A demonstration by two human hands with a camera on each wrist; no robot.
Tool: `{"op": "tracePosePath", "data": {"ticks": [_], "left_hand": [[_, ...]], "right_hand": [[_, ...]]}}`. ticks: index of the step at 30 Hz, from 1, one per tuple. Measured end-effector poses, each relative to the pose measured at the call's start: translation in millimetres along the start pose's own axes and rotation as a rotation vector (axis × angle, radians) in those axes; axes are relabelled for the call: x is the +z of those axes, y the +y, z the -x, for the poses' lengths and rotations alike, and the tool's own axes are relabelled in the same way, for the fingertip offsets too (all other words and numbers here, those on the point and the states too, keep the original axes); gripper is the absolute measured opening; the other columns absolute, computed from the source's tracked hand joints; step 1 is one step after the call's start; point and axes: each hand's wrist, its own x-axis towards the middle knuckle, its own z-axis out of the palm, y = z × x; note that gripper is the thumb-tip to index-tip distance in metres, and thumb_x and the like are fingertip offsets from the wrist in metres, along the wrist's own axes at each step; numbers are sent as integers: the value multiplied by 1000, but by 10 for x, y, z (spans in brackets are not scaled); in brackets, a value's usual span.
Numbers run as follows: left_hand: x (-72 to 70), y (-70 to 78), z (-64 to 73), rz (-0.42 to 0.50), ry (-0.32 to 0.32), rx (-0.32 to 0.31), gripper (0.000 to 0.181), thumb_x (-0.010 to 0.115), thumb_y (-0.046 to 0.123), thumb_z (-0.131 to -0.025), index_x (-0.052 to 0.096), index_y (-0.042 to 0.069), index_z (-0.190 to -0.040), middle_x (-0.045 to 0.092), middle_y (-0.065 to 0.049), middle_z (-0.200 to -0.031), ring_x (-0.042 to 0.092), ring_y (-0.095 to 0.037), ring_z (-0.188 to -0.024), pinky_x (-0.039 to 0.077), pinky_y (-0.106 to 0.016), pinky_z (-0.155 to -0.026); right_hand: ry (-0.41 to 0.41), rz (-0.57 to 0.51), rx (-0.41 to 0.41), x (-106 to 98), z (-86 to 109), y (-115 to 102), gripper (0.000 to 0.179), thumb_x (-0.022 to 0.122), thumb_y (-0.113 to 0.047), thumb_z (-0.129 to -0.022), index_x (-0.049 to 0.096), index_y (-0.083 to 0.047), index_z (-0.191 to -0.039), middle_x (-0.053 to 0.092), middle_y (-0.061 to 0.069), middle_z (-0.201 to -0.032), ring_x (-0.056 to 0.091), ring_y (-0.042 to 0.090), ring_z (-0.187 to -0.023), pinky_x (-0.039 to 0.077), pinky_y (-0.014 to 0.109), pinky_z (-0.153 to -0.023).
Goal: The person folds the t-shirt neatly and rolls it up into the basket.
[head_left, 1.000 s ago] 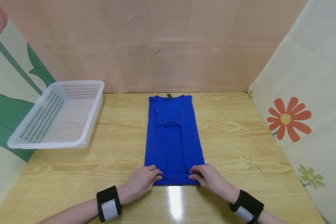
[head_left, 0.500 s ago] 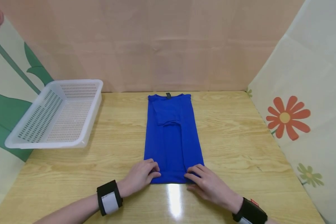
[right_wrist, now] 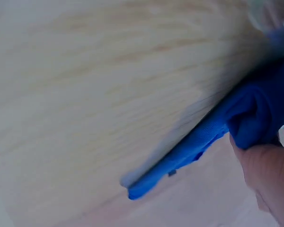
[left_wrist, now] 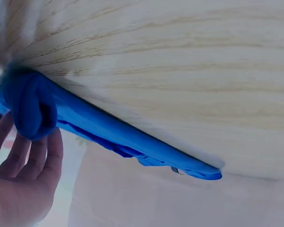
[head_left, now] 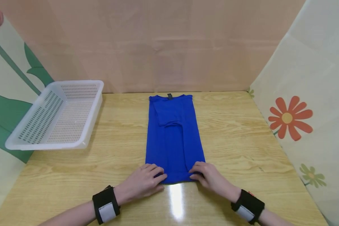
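A blue shirt (head_left: 173, 147) lies lengthwise on the table, its sides folded inward and its collar with a dark tag at the far end. Its near end is turned over into a band. At the left corner of that band my left hand (head_left: 142, 182) grips the cloth; my right hand (head_left: 214, 179) pinches the right corner. In the left wrist view, the fingers (left_wrist: 35, 158) lie against a rolled loop of the shirt (left_wrist: 35, 106). A similar roll of shirt (right_wrist: 255, 113) sits against the right hand (right_wrist: 270, 175) in the right wrist view, where most fingers are hidden.
A white perforated plastic basket (head_left: 86, 131) stands on the left of the wooden table (head_left: 237, 131). A pinkish cloth backdrop (head_left: 169, 47) rises behind the far edge. Flower-printed sheets (head_left: 322, 78) flank the table. Black bands (head_left: 105, 204) circle both wrists.
The right hand shifted its fingers at the near edge and took the corner again. My left hand moved slightly right along the band. The shirt's near edge now lies slightly farther away.
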Motion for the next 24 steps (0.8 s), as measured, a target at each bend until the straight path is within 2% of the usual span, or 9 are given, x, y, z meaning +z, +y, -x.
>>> {"op": "tracePosePath", "data": {"ticks": [2,6,9,12,15,18,21,24], "left_hand": [[7,14,3,-34,12,18,38,61,45,-99,70,20,-124,70,2,-119,65,-15,-108,57,-31,-90],[61,19,-7,-43,61,5,27,64,34,-98,73,16,-117,72,2,-108,66,-12,-97,57,-26,-81],[96,3,-33,28,91,-57,20,66,27,-98,75,14,-110,73,3,-99,65,-11,-89,56,-25,-75],[107,-29,-71,138,102,-148,17,66,25,-98,77,15,-106,74,4,-94,66,-10,-84,56,-25,-70],[102,-76,-116,254,89,-223,15,66,23,-98,78,15,-102,74,5,-90,68,-10,-83,56,-26,-70],[87,-131,-156,353,64,-271,15,66,21,-98,79,14,-98,73,5,-87,70,-10,-81,57,-25,-70],[74,-191,-186,407,45,-304,14,66,20,-98,79,13,-95,71,4,-84,69,-10,-79,56,-24,-70],[65,-241,-206,422,38,-338,14,67,20,-97,79,13,-94,69,4,-82,68,-11,-77,54,-23,-67]], "right_hand": [[-40,-60,59,-30,-27,33,4,76,-5,-87,76,-6,-91,72,1,-85,69,13,-80,57,26,-70],[-122,-145,150,-104,-90,80,8,72,-12,-92,77,-6,-92,75,2,-88,70,12,-83,57,26,-72],[-154,-165,166,-150,-135,104,10,71,-12,-93,78,-5,-92,76,3,-87,69,11,-82,56,24,-71],[-157,-142,158,-162,-147,112,10,70,-9,-93,78,-4,-93,76,4,-88,69,11,-81,56,23,-70],[-139,-48,123,-138,-114,91,12,68,-9,-94,77,-5,-100,74,2,-92,69,11,-84,56,24,-72],[-118,95,64,-99,-48,44,19,70,-18,-95,74,-9,-111,71,-1,-101,65,10,-92,57,29,-79],[-98,227,3,-65,11,-2,32,75,-28,-91,70,-13,-119,67,-1,-110,61,11,-101,57,35,-86],[-69,326,-57,-40,36,-18,36,80,-23,-87,69,-12,-119,67,1,-111,61,15,-102,57,38,-88]]}}
